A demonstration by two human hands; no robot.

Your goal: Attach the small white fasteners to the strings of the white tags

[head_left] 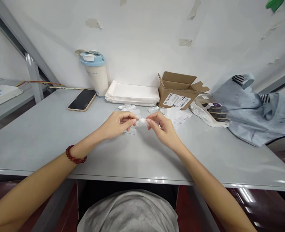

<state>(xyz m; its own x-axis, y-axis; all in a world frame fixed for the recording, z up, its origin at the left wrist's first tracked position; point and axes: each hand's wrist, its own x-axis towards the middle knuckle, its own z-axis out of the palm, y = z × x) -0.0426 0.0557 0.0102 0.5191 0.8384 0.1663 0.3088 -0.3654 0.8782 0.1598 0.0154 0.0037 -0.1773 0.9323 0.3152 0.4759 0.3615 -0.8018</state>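
My left hand and my right hand meet over the middle of the table, each closed in a pinch. Between their fingertips is a small white-capped plastic piece with a clear loop on its left side. My left finger and thumb grip the loop end, and my right ones hold the other end, mostly hidden by the fingers. Small clear plastic tubes lie beneath and behind my left hand. Several more clear tubes lie in a pile behind my right hand.
On the grey table stand a tumbler with a blue lid, a phone, a stack of white packets and an open cardboard box. At right lie a plastic-wrapped package and a light blue cloth.
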